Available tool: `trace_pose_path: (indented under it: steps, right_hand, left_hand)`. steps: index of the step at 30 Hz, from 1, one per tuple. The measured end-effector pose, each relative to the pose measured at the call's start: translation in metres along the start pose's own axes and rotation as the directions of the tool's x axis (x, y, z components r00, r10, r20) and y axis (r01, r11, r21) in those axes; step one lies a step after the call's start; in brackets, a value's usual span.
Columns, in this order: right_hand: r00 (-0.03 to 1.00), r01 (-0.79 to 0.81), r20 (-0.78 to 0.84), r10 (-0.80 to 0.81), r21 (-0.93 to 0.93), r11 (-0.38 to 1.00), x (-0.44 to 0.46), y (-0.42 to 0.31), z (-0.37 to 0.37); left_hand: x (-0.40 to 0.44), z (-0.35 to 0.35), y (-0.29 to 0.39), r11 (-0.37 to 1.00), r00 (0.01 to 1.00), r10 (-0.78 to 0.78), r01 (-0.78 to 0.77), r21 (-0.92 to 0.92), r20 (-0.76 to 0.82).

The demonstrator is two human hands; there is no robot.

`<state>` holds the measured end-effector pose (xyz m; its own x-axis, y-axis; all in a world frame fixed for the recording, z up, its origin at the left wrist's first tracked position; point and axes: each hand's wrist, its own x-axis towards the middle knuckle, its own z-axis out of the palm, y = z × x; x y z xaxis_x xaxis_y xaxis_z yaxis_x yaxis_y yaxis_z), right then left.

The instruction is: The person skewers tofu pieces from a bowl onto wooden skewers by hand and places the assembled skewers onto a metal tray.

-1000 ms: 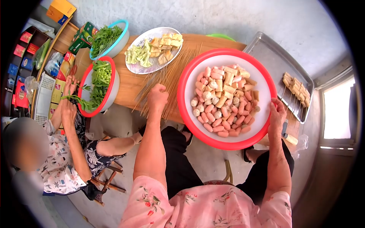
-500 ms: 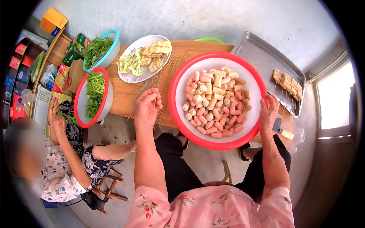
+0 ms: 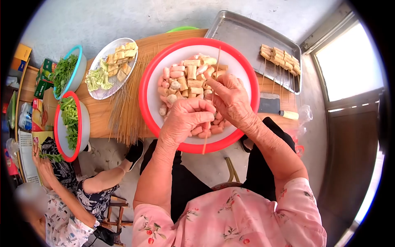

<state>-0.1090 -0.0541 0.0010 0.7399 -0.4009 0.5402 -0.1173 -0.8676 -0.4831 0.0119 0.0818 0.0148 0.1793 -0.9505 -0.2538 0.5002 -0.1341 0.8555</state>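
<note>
A red-rimmed white basin (image 3: 148, 96) holds small pink sausages (image 3: 177, 74), tan tube-shaped pieces (image 3: 191, 72) and pale round balls. Over its front half, my left hand (image 3: 187, 121) is closed in a pinch on a thin bamboo skewer (image 3: 218, 57). The skewer runs up and down past both hands, its lower end over the front rim. My right hand (image 3: 232, 99) is beside the left, fingers closed around the skewer's middle. A pink piece shows below my left fingertips; whether it is threaded, I cannot tell. Whatever lies inside the right fingers is hidden.
Many loose skewers (image 3: 131, 103) lie left of the basin, near a plate (image 3: 98, 94) of cut food. A metal tray (image 3: 230, 24) with filled skewers (image 3: 280, 59) stands back right; a cleaver (image 3: 269, 104) lies before it. A seated person (image 3: 68, 214) handles greens beside two bowls at left.
My right hand has left the basin's rim and come in over the food. My left hand has moved right to join it. The view has shifted rightward.
</note>
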Motion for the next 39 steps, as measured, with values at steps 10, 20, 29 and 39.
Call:
trace_pose_path:
  steps: [10,20,29,39]
  right_hand:
    - [0.836,-0.39,-0.139,0.531,0.531,0.753,0.018,0.057,-0.05]
    - [0.9,-0.425,0.039,0.433,0.293,0.857,0.028,0.103,-0.011]
    - [0.652,-0.758,0.337,0.679,0.291,0.584,0.049,0.068,-0.079]
    - [0.828,-0.557,0.046,0.559,0.18,0.811,0.033,0.083,-0.041]
  left_hand:
    - [0.046,-0.004,-0.007,0.994,0.943,0.096,-0.11,-0.028,-0.319]
    - [0.058,-0.002,-0.009,0.989,0.896,0.029,-0.091,-0.119,-0.443]
    - [0.054,-0.012,-0.001,0.989,0.885,0.016,-0.083,-0.123,-0.465]
    - [0.055,-0.014,-0.001,0.984,0.874,0.03,-0.11,-0.138,-0.485]
